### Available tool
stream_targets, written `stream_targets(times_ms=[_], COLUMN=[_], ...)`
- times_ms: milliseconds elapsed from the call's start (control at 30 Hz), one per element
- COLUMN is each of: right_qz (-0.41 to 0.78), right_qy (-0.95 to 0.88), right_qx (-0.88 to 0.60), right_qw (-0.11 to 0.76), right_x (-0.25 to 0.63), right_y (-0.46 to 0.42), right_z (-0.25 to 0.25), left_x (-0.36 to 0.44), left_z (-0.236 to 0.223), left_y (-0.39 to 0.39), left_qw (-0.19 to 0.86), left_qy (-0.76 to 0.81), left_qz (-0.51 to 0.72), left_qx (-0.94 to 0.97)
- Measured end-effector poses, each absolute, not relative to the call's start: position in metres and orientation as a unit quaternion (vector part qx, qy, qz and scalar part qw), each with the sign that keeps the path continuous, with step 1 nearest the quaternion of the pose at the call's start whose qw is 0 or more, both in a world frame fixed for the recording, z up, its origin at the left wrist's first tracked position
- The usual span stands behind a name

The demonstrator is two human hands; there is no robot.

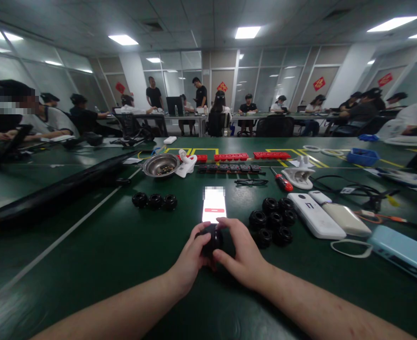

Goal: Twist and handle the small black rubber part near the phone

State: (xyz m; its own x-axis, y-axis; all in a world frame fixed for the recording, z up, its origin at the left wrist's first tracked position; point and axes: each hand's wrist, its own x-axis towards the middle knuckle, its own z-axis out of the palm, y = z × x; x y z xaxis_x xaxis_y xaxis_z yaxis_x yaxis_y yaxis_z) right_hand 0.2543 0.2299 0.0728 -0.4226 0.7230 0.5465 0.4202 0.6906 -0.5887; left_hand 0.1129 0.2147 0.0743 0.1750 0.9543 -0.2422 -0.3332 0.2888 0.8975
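Between my two hands is a black, round, knob-like part (pixel 215 237), held just above or on the green table; I cannot tell which. My left hand (pixel 190 255) grips its left side, thumb across the top. My right hand (pixel 242 252) curls around the right side with thumb and fingers. Just beyond the fingertips lies a phone (pixel 214 215) with a bright screen and a red button. Left of it, three similar black round parts (pixel 155 201) stand in a row. Several more black round parts (pixel 275 220) are grouped at the right. The held part's underside is hidden.
A metal bowl (pixel 161 166) with small pieces sits behind. Red trays (pixel 231 157), a black strip (pixel 229 168) and a red screwdriver (pixel 284 182) lie farther back. White power bank (pixel 316 216) and light-blue case (pixel 403 252) are right; a long black object (pixel 63 184) is left.
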Motion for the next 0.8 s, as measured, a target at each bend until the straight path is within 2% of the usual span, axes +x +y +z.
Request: stream_targets(times_ms=[100, 333, 567, 800], right_qz=[0.178, 0.2, 0.191, 0.194], right_qy=[-0.823, -0.848, -0.805, -0.831], right_qx=[-0.367, -0.295, -0.362, -0.288], right_qw=[0.394, 0.392, 0.429, 0.434], right_x=[0.2539, 0.2548, 0.2538, 0.2539], right_y=[0.2337, 0.2272, 0.2325, 0.2303], right_z=[0.0719, 0.0778, 0.0702, 0.0768], left_x=[0.1121, 0.1154, 0.1127, 0.1149], left_z=[0.0754, 0.0793, 0.0771, 0.0784], left_y=[0.2138, 0.2144, 0.2126, 0.2155], left_qw=[0.687, 0.671, 0.677, 0.676], left_qy=[0.417, 0.448, 0.428, 0.433], left_qz=[0.482, 0.473, 0.477, 0.474], left_qx=[0.347, 0.353, 0.362, 0.363])
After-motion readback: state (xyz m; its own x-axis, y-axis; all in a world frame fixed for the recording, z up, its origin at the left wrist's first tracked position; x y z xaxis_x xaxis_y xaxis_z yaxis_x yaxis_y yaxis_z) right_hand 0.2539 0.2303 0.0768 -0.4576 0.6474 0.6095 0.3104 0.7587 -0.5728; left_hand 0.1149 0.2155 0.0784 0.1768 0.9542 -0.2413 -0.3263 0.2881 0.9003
